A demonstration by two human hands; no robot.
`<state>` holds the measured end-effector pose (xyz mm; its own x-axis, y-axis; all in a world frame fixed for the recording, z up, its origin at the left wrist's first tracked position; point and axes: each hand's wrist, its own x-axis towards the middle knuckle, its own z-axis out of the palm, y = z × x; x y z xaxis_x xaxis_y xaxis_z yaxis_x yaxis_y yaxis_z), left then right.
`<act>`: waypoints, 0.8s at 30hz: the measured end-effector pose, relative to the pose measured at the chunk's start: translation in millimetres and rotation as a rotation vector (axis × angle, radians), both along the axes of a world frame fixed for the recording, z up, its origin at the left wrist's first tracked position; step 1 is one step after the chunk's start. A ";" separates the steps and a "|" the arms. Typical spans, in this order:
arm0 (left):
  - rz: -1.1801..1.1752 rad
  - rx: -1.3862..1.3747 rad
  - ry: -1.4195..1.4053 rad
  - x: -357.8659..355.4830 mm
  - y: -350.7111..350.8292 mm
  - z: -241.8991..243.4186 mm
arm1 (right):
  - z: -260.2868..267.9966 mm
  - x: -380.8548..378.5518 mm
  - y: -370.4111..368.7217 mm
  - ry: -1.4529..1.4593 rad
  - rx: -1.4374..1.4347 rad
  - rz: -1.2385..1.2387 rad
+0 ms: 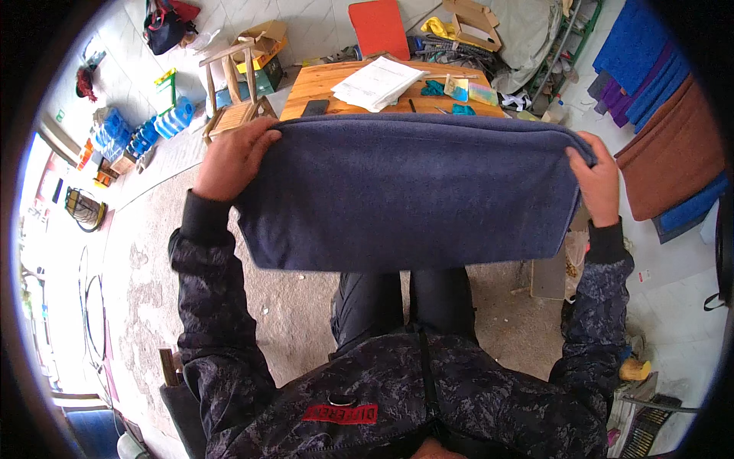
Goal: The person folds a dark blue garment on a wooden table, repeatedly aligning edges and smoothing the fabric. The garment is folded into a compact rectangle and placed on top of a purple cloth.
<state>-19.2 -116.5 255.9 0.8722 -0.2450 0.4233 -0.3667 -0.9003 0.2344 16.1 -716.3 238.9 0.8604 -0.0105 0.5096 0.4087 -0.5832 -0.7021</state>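
Observation:
A dark blue-grey towel-like cloth (413,195), folded over along its top edge, hangs stretched out in front of me above my legs. My left hand (238,158) grips its upper left corner, and the thumb lies over the front. The upper right corner is pinched in my right hand (596,175). Behind the cloth stands a wooden table (309,80), its near edge hidden by the fabric. On it lie a stack of white papers (378,80), a dark phone (315,108), a black pen (412,105) and a teal cloth piece (433,88).
Brown cloth (676,149) and blue cloths (631,46) hang at the right. A wooden chair (232,109) is left of the table, near an open cardboard box (264,43). A red board (378,28) leans behind the table. Packs of blue bottles (175,116) stand at the far left.

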 end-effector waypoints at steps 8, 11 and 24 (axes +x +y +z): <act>0.131 0.159 0.135 128.2 -19.5 -127.8 | -130.6 113.4 27.8 -0.060 -0.735 -0.270; -0.023 0.058 -0.007 121.0 -28.0 -182.7 | -171.4 102.3 57.7 -0.167 -0.680 -0.065; 0.449 0.052 0.084 81.1 11.9 -279.8 | -253.6 86.6 67.8 0.137 -0.873 0.012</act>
<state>61.9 -104.5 -23.8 0.9277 0.1463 0.3435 0.0812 -0.9770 0.1970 102.8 -648.5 -14.7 0.9120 0.3436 0.2243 0.3631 -0.9303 -0.0514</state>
